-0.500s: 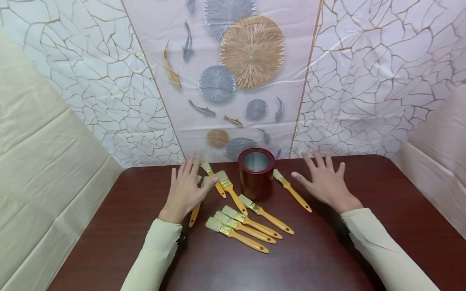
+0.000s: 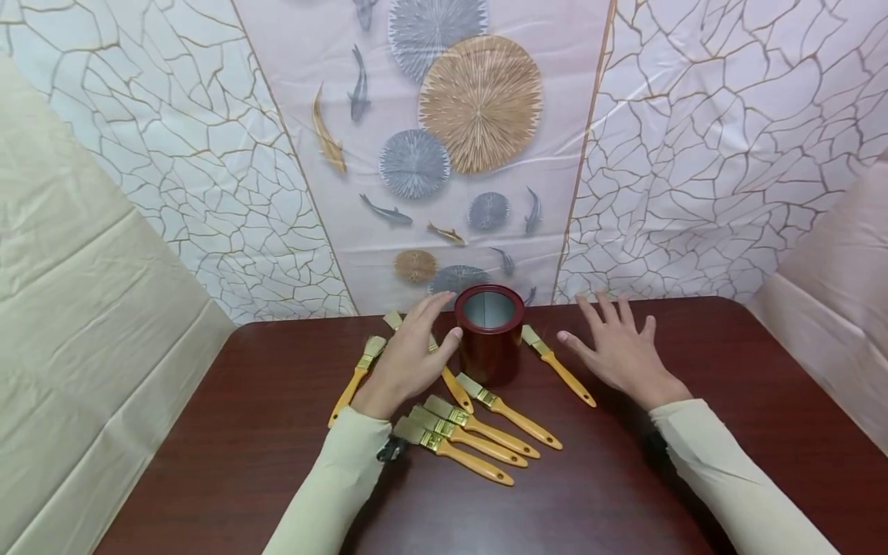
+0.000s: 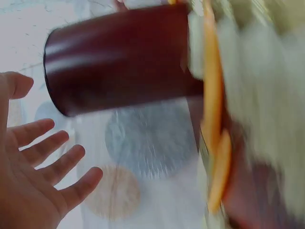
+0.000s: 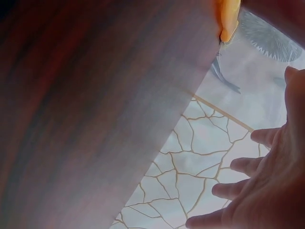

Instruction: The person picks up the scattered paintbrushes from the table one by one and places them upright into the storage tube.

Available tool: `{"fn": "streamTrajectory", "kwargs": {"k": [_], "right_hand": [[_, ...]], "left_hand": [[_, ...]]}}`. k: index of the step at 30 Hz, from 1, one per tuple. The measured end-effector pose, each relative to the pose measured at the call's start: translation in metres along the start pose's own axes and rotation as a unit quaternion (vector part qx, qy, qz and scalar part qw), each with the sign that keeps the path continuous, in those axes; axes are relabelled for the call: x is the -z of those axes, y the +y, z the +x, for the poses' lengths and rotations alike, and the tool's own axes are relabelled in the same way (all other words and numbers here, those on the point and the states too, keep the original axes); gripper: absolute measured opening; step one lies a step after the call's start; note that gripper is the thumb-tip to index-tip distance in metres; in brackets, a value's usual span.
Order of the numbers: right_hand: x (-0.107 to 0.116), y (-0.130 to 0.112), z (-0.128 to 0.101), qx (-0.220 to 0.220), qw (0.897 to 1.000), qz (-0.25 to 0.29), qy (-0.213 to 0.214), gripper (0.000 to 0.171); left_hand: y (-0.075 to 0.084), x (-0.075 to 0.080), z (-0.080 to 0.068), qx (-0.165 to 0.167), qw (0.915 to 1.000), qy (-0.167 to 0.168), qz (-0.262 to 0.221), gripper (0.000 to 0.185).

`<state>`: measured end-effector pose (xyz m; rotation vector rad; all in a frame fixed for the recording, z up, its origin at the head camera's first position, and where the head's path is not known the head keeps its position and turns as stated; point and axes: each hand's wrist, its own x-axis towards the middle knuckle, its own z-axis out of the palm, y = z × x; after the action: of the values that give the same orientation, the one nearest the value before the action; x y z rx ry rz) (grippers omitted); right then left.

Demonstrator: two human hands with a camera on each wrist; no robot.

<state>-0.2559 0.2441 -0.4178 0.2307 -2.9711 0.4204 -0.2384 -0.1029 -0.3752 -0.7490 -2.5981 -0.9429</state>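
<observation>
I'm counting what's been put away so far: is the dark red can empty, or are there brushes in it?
Empty as far as visible: the dark red can stands upright, and nothing sticks out above its rim.

A dark wooden worktop point(image 2: 208, 462) is standing against a crackle-patterned wall covering point(image 2: 694, 154); cream sheets point(image 2: 76, 308) are flanking its side edges.

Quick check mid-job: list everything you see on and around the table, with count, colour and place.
Can: one, dark red with a grey inside, upright, open, at the table's far middle.
Paintbrushes: seven in view, yellow handles, pale bristles, lying flat around the can; one to its right, one far left, the others left of and in front of it.
Table: one, dark reddish-brown wood.
Backdrop: patterned sheet with fish and discs, crackle panels either side.
Left hand: open, beside the can, above brushes.
Right hand: open, spread, right of the can.
</observation>
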Motion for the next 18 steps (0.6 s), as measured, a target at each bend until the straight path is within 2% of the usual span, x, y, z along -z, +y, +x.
{"fn": "streamTrajectory", "kwargs": {"k": [3, 7, 14, 18], "right_hand": [[0.001, -0.001, 0.0, 0.0, 1.0, 0.002, -0.001, 0.095], [0.0, -0.003, -0.001, 0.001, 1.0, -0.001, -0.003, 0.094], [-0.003, -0.003, -0.003, 0.008, 1.0, -0.002, 0.006, 0.092], [-0.002, -0.003, -0.004, 0.005, 1.0, -0.005, 0.009, 0.091]], "left_hand": [[0.008, -0.008, 0.007, 0.012, 0.9994, 0.012, -0.029, 0.051], [0.013, -0.018, 0.012, 0.031, 0.9984, 0.017, -0.045, 0.047], [0.016, -0.034, 0.014, 0.045, 0.9976, 0.047, -0.023, 0.049], [0.021, -0.04, 0.017, 0.044, 0.9976, 0.053, -0.006, 0.051]]}}
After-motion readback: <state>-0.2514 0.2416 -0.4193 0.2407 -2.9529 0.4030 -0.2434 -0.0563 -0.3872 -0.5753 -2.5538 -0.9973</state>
